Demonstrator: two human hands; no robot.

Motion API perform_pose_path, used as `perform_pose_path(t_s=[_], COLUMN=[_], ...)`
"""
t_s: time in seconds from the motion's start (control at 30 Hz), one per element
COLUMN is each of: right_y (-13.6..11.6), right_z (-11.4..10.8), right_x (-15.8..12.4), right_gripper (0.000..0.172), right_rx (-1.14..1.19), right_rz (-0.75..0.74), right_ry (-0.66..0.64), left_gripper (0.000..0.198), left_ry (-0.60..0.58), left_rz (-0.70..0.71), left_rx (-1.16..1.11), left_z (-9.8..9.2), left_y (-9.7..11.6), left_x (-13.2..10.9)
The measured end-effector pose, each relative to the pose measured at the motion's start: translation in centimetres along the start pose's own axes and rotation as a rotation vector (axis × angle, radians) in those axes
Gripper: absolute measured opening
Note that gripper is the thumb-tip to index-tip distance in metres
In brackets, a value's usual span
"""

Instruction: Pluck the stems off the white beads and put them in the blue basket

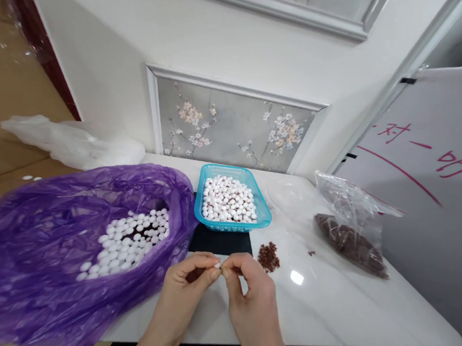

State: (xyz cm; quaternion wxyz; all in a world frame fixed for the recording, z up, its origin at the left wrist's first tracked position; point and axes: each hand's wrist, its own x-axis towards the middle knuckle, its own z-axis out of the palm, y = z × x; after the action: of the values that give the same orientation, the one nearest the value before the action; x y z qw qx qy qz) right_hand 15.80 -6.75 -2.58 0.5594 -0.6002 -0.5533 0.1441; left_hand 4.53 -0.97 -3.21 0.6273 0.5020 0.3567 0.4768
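Note:
My left hand (185,287) pinches a small white ball (217,265) between thumb and fingertips, above the front of the table. Touching its tip is my right hand (250,293), also closed in a pinch; whatever lies between those fingers is too small and covered to make out. A little heap of small reddish-brown star-shaped pieces (268,257) lies just right of my right hand. Behind both hands, a blue plastic basket (264,217) holds many white balls with brown bits among them. To the left, a purple plastic bag (63,206) gapes over more white balls (120,249).
A clear zip bag (352,246) of brown pieces stands at the right, near a whiteboard (433,180) with red writing. One loose brown piece (311,253) lies between heap and bag. A black mat (220,241) sits under the basket's front. White plastic (82,146) lies back left.

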Motion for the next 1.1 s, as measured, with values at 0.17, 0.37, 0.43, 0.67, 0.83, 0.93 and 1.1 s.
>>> perform_pose_path(t_s=[0.17, 0.37, 0.43, 0.67, 0.83, 0.93, 1.1], right_y=[0.0, 4.1, 5.7, 7.7, 7.4, 7.4, 7.7], right_z=[-1.7, -7.3, -9.0, -10.7, -10.1, -9.7, -8.9], right_x=[0.3, 0.9, 1.0, 0.9, 1.9, 3.1, 4.4], right_gripper=[0.013, 0.024, 0.028, 0.028, 0.03, 0.028, 0.024], right_rx=[0.182, -0.142, -0.329, -0.509, -0.585, -0.643, -0.71], right_rz=[0.174, 0.252, 0.292, 0.319, 0.312, 0.296, 0.281], right_ry=[-0.011, 0.283, 0.266, 0.098, -0.004, -0.052, -0.096], left_gripper=[0.015, 0.03, 0.028, 0.021, 0.016, 0.014, 0.021], left_ry=[-0.033, 0.005, 0.025, 0.01, -0.014, -0.016, 0.001], left_rz=[-0.197, -0.3, -0.287, -0.27, -0.22, -0.208, -0.294], left_rx=[-0.185, -0.34, -0.311, -0.197, -0.138, -0.148, -0.235], left_z=[0.0, -0.2, -0.2, -0.3, -0.3, -0.3, -0.1], left_y=[0.5, 0.5, 0.5, 0.2, 0.2, 0.2, 0.3], left_x=[-0.2, -0.2, 0.0, 0.4, 0.2, 0.2, 0.1])
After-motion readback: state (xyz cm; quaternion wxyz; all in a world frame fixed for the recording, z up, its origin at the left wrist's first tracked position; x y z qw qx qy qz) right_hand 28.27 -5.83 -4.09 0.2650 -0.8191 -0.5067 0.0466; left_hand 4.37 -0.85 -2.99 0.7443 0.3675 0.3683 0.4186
